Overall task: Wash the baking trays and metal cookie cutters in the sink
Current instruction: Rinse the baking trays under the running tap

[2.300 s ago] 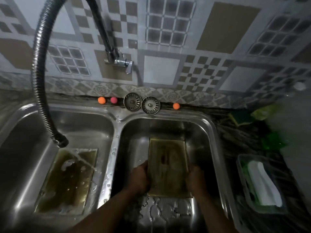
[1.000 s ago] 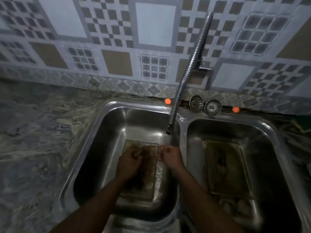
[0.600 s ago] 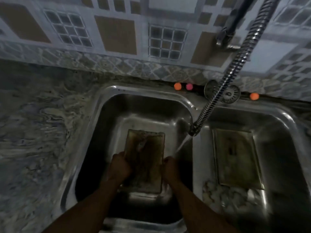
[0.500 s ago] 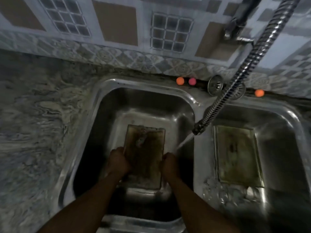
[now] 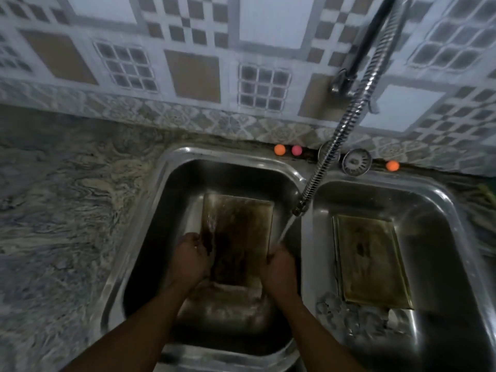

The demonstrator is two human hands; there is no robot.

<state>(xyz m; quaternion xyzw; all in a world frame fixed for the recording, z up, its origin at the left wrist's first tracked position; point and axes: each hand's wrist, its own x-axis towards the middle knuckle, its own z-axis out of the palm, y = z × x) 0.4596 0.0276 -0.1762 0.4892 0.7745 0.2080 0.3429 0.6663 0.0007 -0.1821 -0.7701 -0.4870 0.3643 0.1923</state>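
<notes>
A greasy brown baking tray is tilted up in the left sink basin. My left hand grips its left edge and my right hand grips its right edge. Water runs from the flexible metal tap hose down onto my right hand. A second dirty baking tray lies flat in the right basin. Several metal cookie cutters lie in front of it, blurred.
Two sink strainers lean at the back rim beside orange and pink balls; another orange ball sits further right. Marble counter spreads to the left. Patterned tiles cover the wall.
I left the right basin's tray and took hold of the tray in the left basin. It is now tilted up between both hands under the water stream.
</notes>
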